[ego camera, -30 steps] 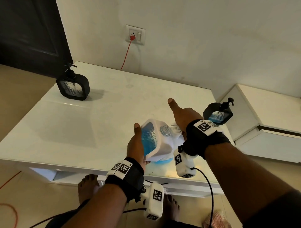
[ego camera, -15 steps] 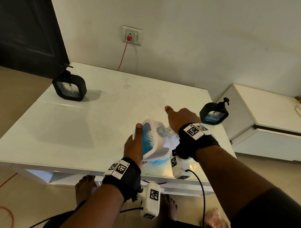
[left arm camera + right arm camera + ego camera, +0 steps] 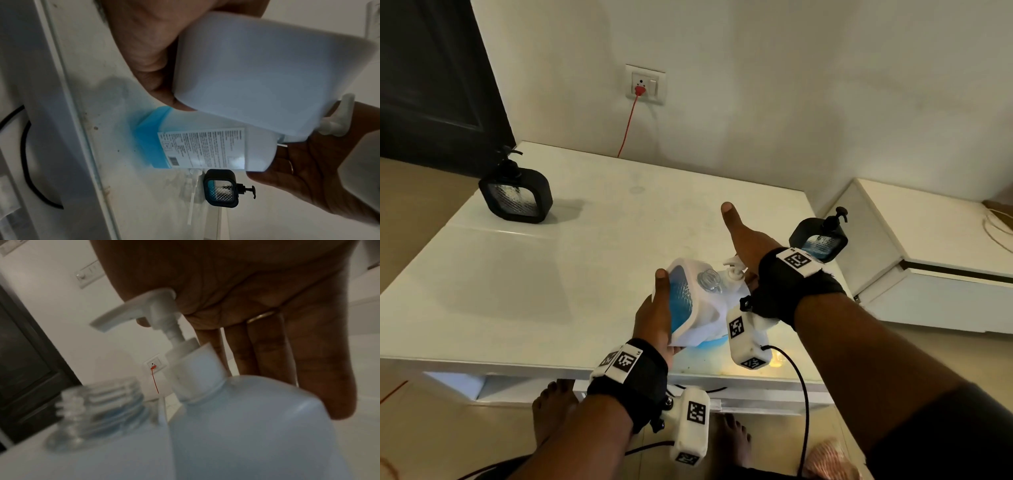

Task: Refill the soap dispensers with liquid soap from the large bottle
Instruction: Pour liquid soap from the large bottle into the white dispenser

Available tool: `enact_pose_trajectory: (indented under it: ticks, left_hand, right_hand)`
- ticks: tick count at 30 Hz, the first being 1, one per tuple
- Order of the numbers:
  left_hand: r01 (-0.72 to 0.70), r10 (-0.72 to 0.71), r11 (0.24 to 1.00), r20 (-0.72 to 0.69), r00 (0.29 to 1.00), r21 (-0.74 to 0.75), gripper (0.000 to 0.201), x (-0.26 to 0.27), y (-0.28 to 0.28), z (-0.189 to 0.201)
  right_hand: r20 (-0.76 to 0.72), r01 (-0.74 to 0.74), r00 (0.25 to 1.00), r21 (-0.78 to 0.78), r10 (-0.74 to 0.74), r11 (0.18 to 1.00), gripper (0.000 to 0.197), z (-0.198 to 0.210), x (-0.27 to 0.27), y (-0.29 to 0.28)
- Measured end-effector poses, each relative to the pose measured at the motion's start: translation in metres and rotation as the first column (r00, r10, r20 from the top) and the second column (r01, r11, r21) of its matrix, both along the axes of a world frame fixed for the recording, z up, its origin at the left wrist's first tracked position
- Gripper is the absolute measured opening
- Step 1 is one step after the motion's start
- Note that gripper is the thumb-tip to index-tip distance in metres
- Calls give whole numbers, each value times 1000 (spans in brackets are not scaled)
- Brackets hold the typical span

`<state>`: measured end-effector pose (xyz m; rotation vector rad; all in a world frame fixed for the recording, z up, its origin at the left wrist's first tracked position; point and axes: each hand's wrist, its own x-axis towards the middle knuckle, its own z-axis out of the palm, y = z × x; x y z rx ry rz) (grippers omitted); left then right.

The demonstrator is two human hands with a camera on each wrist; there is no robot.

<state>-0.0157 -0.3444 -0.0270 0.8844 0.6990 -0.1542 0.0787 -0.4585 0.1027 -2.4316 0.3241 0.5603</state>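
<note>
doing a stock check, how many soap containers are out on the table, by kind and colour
black dispensers: 2 (far left, far right)
white dispenser: 1, open neck, held in the left hand
large bottle: 1, white pump top under the right hand
total: 4

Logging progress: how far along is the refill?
Done, apparently: the right black dispenser shows blue soap, pump on. In hand: left hand holds the uncapped white dispenser, partly blue, by the large bottle; right hand presses its pump. Left: the far black dispenser looks clear, pump on; white one needs recapping.
</note>
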Motion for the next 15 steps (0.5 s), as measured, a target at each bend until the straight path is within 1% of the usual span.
enact_pose_trajectory:
  ticks: [2, 3, 4, 6, 8, 9, 11, 14, 15]
  left_hand:
    - [0, 0, 1000, 9, 1000, -16, 74, -1, 0, 0]
    - [3, -3, 1000, 9, 1000, -29, 77, -2, 0, -1]
    - [5, -5, 999, 9, 1000, -39, 80, -3, 0, -2]
    - [4, -4, 999, 9, 1000, -54, 82, -4, 0, -2]
    - [6, -5, 997, 12, 1000, -75, 80, -3, 0, -2]
    - [6, -4, 996, 15, 1000, -86, 80, -3, 0, -2]
    - [7, -6, 995, 17, 1000, -96, 82, -2, 1, -3]
    - [-6, 6, 995, 3, 1000, -103, 83, -2, 1, -5]
    - [-6, 6, 994, 0, 1000, -105, 84, -2, 2, -5]
  right_hand:
    - [-29, 39, 999, 58, -37, 998, 112, -2, 2, -2]
    - [-42, 59, 998, 88, -55, 994, 115, -3, 2, -2]
    - [-54, 78, 996, 121, -72, 990, 115, -3, 1, -3]
    - [-62, 102, 994, 161, -93, 982, 109, -6, 0, -7]
    - [-56, 103, 994, 158, -96, 982, 100, -10, -1, -14]
    - [-54, 106, 994, 150, -99, 983, 95, -11, -3, -18]
    - [-46, 120, 992, 162, -114, 979, 79, -12, -8, -28]
    - [21, 103, 994, 216, -110, 971, 41, -23, -15, -46]
    - [53, 87, 993, 230, -101, 969, 31, -29, -17, -51]
